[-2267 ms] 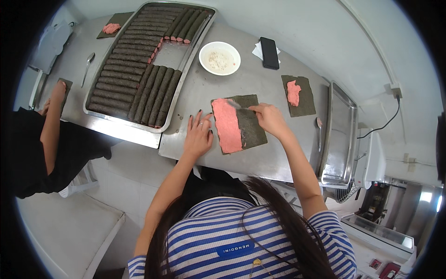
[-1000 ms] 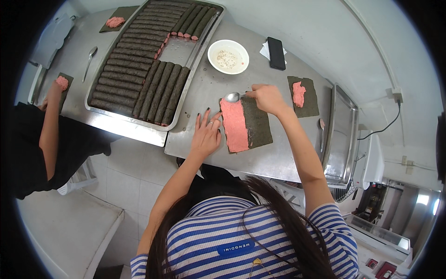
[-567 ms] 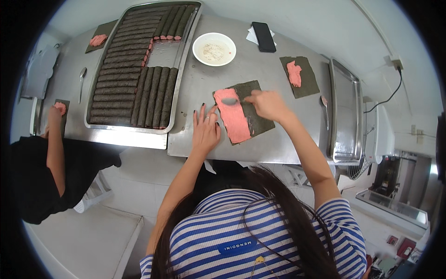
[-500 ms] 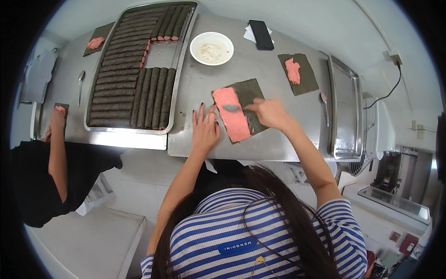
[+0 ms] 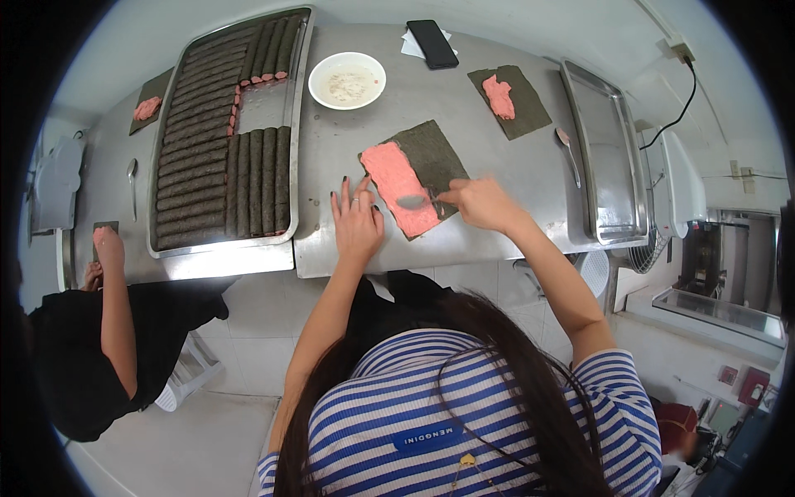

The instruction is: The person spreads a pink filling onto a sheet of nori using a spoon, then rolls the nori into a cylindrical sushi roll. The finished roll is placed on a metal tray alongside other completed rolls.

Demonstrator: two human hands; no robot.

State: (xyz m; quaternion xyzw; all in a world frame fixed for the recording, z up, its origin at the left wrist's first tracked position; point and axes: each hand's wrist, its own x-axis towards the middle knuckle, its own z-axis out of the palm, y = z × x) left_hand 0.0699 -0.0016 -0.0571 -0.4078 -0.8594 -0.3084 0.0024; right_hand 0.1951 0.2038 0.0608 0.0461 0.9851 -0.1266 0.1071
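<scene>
A dark seaweed sheet (image 5: 435, 157) lies on the steel table (image 5: 489, 236), its left half covered with pink paste (image 5: 396, 182). My right hand (image 5: 482, 202) holds a metal spoon (image 5: 416, 200) whose bowl rests on the near part of the paste. My left hand (image 5: 356, 220) lies flat on the table with fingers spread, touching the sheet's left edge.
A large tray (image 5: 166, 261) on the left holds several dark rolls. A white bowl (image 5: 347, 80), a black phone (image 5: 436, 44), a second sheet with pink paste (image 5: 507, 99), a spoon (image 5: 568, 153) and an empty tray (image 5: 604, 157) lie beyond. Another person's hand (image 5: 108, 247) works at far left.
The spoon in my right hand has moved from the far end of the pink paste down toward its near end. My left hand has stayed beside the sheet.
</scene>
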